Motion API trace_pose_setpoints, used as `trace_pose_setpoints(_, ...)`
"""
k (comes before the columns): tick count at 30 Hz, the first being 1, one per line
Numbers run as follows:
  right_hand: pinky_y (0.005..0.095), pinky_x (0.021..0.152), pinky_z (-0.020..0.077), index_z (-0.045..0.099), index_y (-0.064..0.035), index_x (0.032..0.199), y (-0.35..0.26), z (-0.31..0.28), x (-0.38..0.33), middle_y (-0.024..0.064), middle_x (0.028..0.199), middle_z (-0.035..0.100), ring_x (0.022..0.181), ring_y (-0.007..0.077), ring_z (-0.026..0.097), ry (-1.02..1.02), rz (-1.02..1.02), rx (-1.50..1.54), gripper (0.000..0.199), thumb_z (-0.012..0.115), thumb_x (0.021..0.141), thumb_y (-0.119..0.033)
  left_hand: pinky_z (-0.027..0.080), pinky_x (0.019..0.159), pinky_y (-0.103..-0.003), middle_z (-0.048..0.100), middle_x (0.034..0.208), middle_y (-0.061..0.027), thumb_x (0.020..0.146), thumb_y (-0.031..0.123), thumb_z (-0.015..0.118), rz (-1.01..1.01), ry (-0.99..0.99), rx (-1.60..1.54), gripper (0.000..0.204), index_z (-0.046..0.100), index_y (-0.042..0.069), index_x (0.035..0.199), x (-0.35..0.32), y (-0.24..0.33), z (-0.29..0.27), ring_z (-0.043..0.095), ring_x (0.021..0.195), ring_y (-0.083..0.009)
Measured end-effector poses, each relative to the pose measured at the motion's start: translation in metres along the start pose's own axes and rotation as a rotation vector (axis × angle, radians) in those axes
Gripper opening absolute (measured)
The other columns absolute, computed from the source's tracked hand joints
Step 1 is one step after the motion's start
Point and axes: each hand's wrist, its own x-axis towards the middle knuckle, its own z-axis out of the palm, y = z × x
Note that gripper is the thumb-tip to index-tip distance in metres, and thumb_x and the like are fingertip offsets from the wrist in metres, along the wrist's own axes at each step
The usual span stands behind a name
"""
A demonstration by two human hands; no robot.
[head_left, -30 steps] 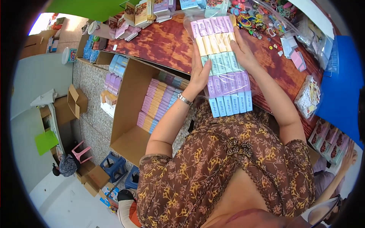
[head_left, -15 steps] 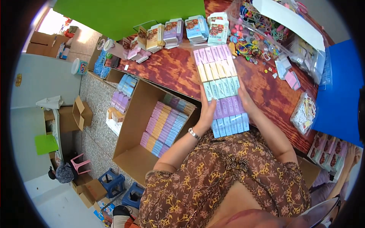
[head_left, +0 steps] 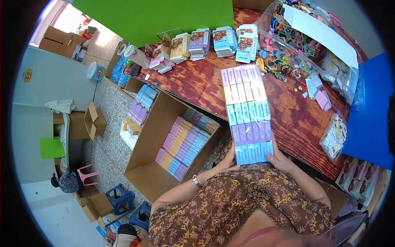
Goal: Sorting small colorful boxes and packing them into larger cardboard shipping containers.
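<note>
Between my two hands is a long pack of small boxes [head_left: 248,113] under clear, shiny plastic, its rows pink, yellow, mint green, purple and blue. My left hand [head_left: 228,161] grips the left side of its near end, by the blue row; some fingers are hidden underneath. At the right side of that end, my right hand [head_left: 282,159] is closed on the pack with the thumb on the blue row. The pack's far end reaches over the red-brown patterned table [head_left: 191,84]. Left of my left hand stands an open cardboard carton [head_left: 142,171] holding similar multicoloured packs [head_left: 183,144].
Stacks of flat printed cartons [head_left: 200,43] line the table's back beside a green panel [head_left: 164,16]. Colourful hair ties [head_left: 275,64] spill from a clear bin. A bag of small white pieces [head_left: 333,136] lies right. Blue stools [head_left: 120,199] stand on the floor.
Both hands have slid down to the near end of the pack, which now sits closer to my body. The view has shifted slightly.
</note>
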Motion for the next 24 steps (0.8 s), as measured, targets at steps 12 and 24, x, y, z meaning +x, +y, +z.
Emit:
trace_pose_setpoints(12,0.0366,0.119,0.0201,0.018,0.0022,0.155,0.034,-0.061,0.124,0.0202,0.159,0.027,0.148,0.0278,0.024,0.286,-0.126,-0.037,0.072,0.039,0.104,-0.044,0.031,0.110,-0.039,0.027,0.155,-0.0215,0.100,0.034,0.048,0.194,0.770,0.262,0.070,0.017,0.005,0.156,0.120,0.018,-0.087,0.036,0.135,-0.0326)
trace_pose_setpoints(24,0.0388,0.121,0.0115,-0.005,-0.0007,0.157,-0.019,-0.001,0.086,0.0181,0.163,0.010,0.150,0.0264,0.013,0.230,-0.173,0.166,0.079,0.045,0.103,-0.030,0.010,0.121,-0.042,-0.010,0.162,-0.0199,0.099,0.036,0.051,0.302,0.523,-0.007,0.092,-0.015,0.003,0.155,0.076,0.002,-0.020,0.001,0.150,-0.0280)
